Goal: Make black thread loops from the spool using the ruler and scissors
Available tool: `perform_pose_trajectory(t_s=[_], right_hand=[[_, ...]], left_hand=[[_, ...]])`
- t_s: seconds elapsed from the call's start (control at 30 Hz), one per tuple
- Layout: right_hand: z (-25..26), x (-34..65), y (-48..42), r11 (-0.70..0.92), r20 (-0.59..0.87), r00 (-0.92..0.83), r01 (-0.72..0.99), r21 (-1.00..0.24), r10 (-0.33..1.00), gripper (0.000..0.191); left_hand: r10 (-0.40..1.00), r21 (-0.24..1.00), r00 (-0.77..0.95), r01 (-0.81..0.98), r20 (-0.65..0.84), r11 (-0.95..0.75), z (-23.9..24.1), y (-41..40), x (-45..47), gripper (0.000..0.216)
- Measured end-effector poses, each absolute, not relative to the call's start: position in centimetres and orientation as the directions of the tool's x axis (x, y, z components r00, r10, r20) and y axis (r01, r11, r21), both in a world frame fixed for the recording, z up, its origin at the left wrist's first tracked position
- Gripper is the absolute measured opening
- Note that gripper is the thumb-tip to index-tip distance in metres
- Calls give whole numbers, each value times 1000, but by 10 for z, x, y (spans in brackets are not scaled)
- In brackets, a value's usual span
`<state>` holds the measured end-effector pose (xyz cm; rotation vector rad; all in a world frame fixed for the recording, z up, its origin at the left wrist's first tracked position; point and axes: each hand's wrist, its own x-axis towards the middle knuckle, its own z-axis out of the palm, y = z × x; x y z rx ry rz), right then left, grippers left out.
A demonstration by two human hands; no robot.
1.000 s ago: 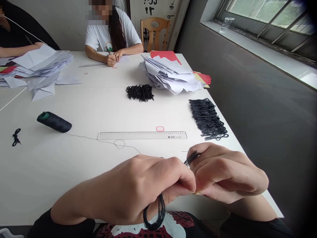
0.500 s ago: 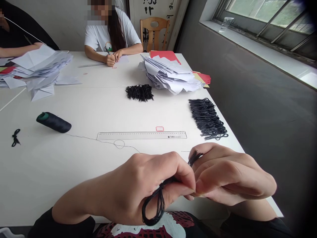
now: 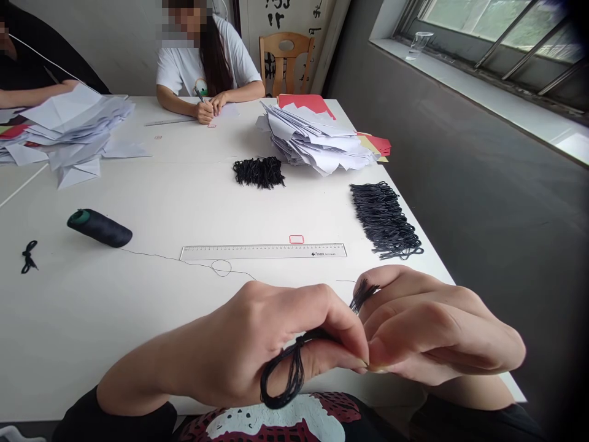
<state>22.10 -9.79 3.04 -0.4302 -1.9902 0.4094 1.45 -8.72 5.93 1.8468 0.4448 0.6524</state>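
Note:
A bundle of black thread (image 3: 288,374) is pinched between both my hands at the near edge of the white table (image 3: 151,307). My left hand (image 3: 257,344) is closed, its fingers gripping the bundle, whose looped end hangs below the thumb. My right hand (image 3: 427,328) is closed too, pinching the bundle's cut ends, which stick up past its forefinger. A thin thread runs across the table from my hands to a dark spool (image 3: 99,228) lying on its side at the left. A clear ruler (image 3: 263,251) lies just beyond my hands.
Two heaps of finished black thread loops (image 3: 384,218) (image 3: 259,171) lie on the table, with piles of white paper (image 3: 317,141) (image 3: 69,126) behind. A small black knot (image 3: 28,256) lies far left. A person in a white shirt (image 3: 202,61) writes at the far end; another arm shows top left.
My left hand has turned slightly, lifting the looped end of the bundle up and leftward. My right hand has shifted a little to the right. Nothing else has moved.

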Motion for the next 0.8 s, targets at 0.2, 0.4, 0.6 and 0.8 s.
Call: perform_pose_trajectory(t_s=[0.2,0.4,0.6,0.8], right_hand=[[31,222,-96,893,792,-428,98,-439,436,17],[34,222,-101,865,753,-432,166,-474,496,13],[36,221,-103,861,753,-438,114,-496,491,14],[35,222,-101,863,755,-439,109,-494,488,13]], left_hand=[[559,906,789,6,256,-423,59,-88,13,9],[576,879,771,42,273,-474,57,-90,12,10],[563,902,791,33,240,-431,59,-88,14,11],[583,911,781,44,224,-409,57,-90,14,10]])
